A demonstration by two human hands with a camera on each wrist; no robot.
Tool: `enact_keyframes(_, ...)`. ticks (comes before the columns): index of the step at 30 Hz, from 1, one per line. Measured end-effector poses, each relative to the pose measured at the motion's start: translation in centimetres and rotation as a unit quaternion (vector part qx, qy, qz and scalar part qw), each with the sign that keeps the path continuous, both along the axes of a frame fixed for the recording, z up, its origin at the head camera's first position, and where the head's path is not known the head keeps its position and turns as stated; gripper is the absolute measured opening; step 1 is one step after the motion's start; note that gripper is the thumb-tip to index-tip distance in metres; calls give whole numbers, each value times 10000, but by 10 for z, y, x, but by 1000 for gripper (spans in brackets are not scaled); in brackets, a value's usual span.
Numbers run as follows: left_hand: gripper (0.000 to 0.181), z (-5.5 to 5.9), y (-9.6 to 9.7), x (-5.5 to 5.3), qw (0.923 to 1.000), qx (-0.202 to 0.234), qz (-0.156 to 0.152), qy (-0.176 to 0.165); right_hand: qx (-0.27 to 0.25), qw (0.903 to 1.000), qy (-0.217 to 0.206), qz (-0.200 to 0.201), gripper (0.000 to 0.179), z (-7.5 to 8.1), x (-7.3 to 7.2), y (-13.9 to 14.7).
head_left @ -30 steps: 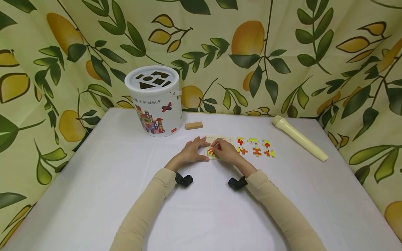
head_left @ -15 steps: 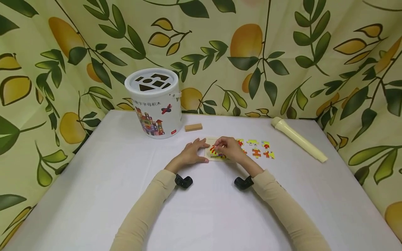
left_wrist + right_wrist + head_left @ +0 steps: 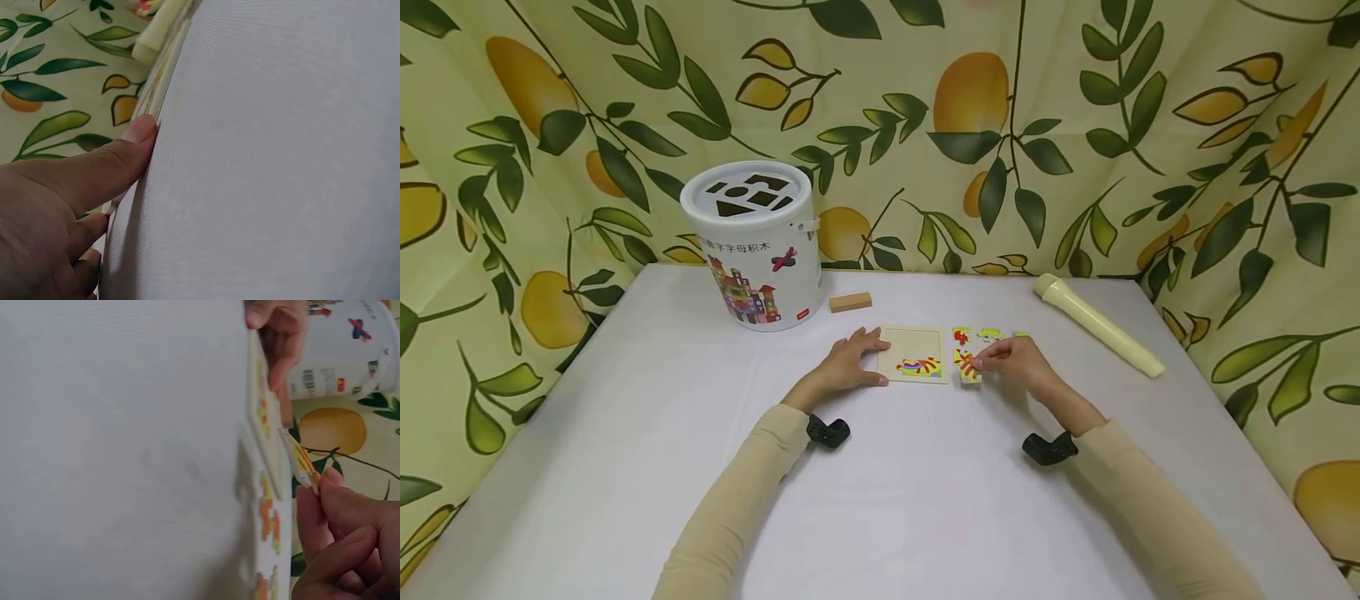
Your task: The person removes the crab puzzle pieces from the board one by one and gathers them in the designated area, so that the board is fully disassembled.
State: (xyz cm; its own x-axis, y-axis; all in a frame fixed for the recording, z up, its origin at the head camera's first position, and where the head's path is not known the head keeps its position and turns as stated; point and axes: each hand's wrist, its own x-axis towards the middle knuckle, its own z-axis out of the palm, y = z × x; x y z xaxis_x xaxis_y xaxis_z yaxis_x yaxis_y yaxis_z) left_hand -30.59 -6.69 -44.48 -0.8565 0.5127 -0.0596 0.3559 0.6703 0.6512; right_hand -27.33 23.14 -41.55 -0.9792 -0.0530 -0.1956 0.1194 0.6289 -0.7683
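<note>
A square wooden puzzle board lies on the table with colourful joined pieces along its lower part. My left hand rests against its left side, the thumb at the near corner and the fingers spread farther up the edge. Just right of the board, my right hand pinches a yellow puzzle piece with red-orange stripes between thumb and forefinger. In the right wrist view that piece is tilted and held off the table. Loose puzzle pieces lie behind and beneath the right hand, which partly hides them.
A white bucket with shape holes in its lid stands at the back left. Close to it lies a small wooden block. A cream microphone-shaped object lies at the back right. A patterned curtain hangs behind the table.
My right hand has moved from over the board to its right, pinching the striped piece, which uncovers the board's inside. My left hand keeps its place at the board; the head view has shifted slightly.
</note>
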Motion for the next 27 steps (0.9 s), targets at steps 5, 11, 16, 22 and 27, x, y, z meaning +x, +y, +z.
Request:
enact_keyframes(5, 60, 9, -3, -3, 10000, 57, 30, 53, 445, 9987, 220, 72, 15, -5, 1, -3)
enact_keyframes(11, 60, 16, -4, -4, 9999, 39, 45, 156, 882, 9933, 720, 190, 12, -3, 1, -8)
enact_keyframes(16, 59, 18, -3, -3, 9998, 71, 99, 177, 862, 9932, 754, 203, 12, 3, 2, -13)
enact_keyframes(22, 59, 11, -1, 5, 9999, 25, 25, 161, 616, 9883, 1047, 922, 18, 8, -1, -38)
enact_keyframes(27, 59, 0, -1, 15, 9999, 39, 7, 105, 748, 9744, 1129, 1794, 30, -1, -4, -71)
